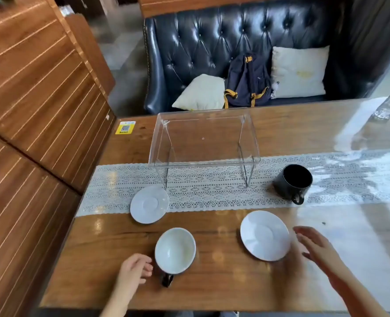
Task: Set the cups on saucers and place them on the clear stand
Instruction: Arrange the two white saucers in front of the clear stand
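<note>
Though nothing gripped yet, both hands close to their targets. Left hand (135, 268) at lower centre-left, fingers (147, 267) loosely curled and empty, just beside the left wall of the white-lined cup (175, 250); cup upright on the counter (212, 284), its dark handle (167, 280) pointing toward the bottom of the frame, right of the knuckles. Right hand (319, 248) at lower right, spread flat and empty, fingertips just right of the near saucer (265, 235), apart from its rim as far as can be told. Near saucer to the right of that cup, bare wood between, so a short rightward carry by the left hand probably enough. Second saucer (149, 204) above the cup, half on the lace runner (212, 186). Black cup (293, 181) at right centre on the runner, handle toward the viewer, nearer the right hand. Clear stand (204, 139) at centre, top bare, legs on the runner beyond both saucers. Nothing in the way of either reach; stand legs near the far saucer worth minding.
</note>
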{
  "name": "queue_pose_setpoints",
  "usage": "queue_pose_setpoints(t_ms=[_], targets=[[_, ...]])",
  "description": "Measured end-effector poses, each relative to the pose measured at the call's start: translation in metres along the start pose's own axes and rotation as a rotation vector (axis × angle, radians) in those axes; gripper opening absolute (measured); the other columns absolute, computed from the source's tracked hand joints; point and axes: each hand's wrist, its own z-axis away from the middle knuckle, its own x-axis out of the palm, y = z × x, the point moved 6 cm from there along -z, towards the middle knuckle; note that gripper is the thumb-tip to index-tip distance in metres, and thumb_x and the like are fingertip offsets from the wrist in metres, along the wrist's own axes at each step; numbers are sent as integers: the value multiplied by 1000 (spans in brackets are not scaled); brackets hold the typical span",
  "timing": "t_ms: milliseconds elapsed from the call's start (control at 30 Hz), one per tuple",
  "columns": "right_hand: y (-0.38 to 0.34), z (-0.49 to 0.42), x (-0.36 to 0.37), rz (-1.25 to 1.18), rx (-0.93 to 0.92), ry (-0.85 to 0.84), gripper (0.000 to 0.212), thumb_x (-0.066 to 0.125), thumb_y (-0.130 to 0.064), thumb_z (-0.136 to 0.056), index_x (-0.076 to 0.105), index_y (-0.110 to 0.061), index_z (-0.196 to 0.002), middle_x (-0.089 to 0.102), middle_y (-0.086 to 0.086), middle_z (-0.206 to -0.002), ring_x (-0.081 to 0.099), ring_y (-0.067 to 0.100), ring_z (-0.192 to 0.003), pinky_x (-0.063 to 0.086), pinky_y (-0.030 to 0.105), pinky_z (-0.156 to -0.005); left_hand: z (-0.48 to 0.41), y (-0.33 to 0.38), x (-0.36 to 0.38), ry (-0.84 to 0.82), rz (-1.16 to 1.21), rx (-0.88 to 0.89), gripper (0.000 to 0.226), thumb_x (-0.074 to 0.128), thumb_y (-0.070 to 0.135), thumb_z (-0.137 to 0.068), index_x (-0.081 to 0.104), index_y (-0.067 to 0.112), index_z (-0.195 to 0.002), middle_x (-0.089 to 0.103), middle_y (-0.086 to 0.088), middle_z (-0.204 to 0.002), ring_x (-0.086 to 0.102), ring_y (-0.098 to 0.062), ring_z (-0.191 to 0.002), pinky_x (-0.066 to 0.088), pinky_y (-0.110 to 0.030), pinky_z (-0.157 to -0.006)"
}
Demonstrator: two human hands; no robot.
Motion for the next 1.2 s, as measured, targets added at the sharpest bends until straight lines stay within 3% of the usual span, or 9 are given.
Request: queue_pose_setpoints(t_ms=[67,167,267,333,400,533,767,1067,1200], targets=[[6,-3,-1,-43,81,11,21,50,-12,-95,58,-9,-115,61,14,-114,57,28,-100,44,41,-84,-12,3,-8,52,105,-30,20,43,10,-94,61,4,-96,66,-18,-92,62,-28,-79,48,-34,-68],[16,-1,10,-81,185,-16,17,50,-11,-95,58,-7,-109,66,18,-93,61,32,-82,46,36,-71,-35,10,-9,42,287,-102,31,43,13,-96,50,1,-123,60,-22,-114,60,-33,-96,49,-39,-82],[19,0,22,-69,195,21,9,55,-8,-92,59,-6,-99,64,18,-74,63,32,-69,47,35,-65,-58,20,0,4,511,-209,29,44,10,-95,46,-2,-122,54,-26,-126,59,-29,-82,51,-27,-60],[24,-3,27,-45,204,46,8,57,-4,-90,60,-4,-97,64,19,-74,63,31,-63,51,34,-60,-72,29,2,24,566,-254,22,48,8,-93,47,-2,-112,54,-29,-124,55,-24,-70,43,-15,-37],[28,-3,35,-1,200,18,9,55,-1,-89,61,-2,-97,65,19,-73,59,29,-59,51,31,-55,-86,33,5,61,568,-276,31,54,10,-91,49,-6,-116,59,-28,-113,56,-22,-68,39,-12,-32],[27,-3,45,-17,165,12,9,53,1,-90,58,-2,-97,61,20,-74,58,29,-62,48,22,-42,-104,31,6,155,549,-256,40,57,4,-88,49,-2,-126,64,-22,-104,63,-26,-86,47,-18,-45],[-9,-23,79,-48,124,-51,19,48,0,-93,60,-12,-101,62,14,-81,58,24,-66,50,24,-51,-90,25,4,42,441,-199,40,56,0,-87,52,-2,-127,66,-21,-99,64,-30,-87,48,-36,-86],[-36,-59,115,-143,116,1,22,51,-2,-92,57,-11,-110,64,11,-85,62,28,-69,55,24,-50,-94,44,16,-110,237,-135,39,57,5,-87,53,3,-126,70,-19,-95,67,-23,-81,53,-28,-71],[-32,-56,112,-141,106,83,26,57,-2,-88,55,-11,-113,66,24,-92,67,39,-74,57,38,-62,-99,58,36,-163,207,-124,40,56,4,-88,52,2,-127,69,-21,-100,67,-23,-81,53,-25,-68]])
